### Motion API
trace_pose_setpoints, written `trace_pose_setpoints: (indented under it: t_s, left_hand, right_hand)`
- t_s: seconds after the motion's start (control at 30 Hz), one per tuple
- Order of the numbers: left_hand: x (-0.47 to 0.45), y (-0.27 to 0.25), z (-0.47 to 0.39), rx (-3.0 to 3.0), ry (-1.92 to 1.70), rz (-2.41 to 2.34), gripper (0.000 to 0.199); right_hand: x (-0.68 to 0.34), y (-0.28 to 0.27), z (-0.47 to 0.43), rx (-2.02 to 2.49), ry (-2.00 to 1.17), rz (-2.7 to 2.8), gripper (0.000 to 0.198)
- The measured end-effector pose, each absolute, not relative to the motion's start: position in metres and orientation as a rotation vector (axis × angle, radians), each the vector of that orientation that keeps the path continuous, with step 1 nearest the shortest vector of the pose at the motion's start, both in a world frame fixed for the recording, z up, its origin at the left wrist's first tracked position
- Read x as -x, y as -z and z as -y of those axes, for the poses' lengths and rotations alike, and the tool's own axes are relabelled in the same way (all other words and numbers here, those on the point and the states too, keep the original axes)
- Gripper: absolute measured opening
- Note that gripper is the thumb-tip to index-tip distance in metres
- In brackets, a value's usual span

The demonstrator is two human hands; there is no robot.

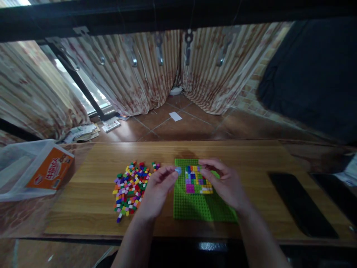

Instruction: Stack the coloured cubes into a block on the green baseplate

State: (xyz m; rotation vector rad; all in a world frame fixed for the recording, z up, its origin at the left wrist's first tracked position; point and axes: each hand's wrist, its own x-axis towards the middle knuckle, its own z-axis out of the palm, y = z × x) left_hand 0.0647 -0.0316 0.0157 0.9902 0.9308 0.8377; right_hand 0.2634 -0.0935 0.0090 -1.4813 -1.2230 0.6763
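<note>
While small light-blue brick is pinched in left hand, near left edge of green baseplate, I would keep its studs upward. Multicoloured brick patch sits on baseplate; right hand curls at its upper right, whether gripping something I cannot tell. I judge best: align first, then press straight down, steadying patch. Loose bricks lie on bench beside left hand; avoid brushing them.

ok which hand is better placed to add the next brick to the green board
Probably the left hand: it pinches a light blue brick near the left edge of the green board. The right hand is at the multicoloured brick patch, and whether it holds a loose brick is unclear.
</note>
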Motion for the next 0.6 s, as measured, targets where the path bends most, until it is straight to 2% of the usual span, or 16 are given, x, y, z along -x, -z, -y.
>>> trace_pose_setpoints:
  t_s: [0.23,0.37,0.6]
  left_hand:
    - [-0.100,-0.011,0.049,-0.638,-0.758,-0.693,0.029]
    - [-0.101,-0.007,0.048,-0.733,-0.715,-0.732,0.026]
    - [-0.102,-0.012,0.048,-0.954,-0.688,-0.855,0.017]
  right_hand:
    - [-0.246,-0.015,0.095,1.389,-0.723,1.334,0.017]
    - [-0.250,-0.012,0.095,1.364,-0.659,1.342,0.011]
    - [-0.253,-0.009,0.097,1.395,-0.625,1.467,0.016]
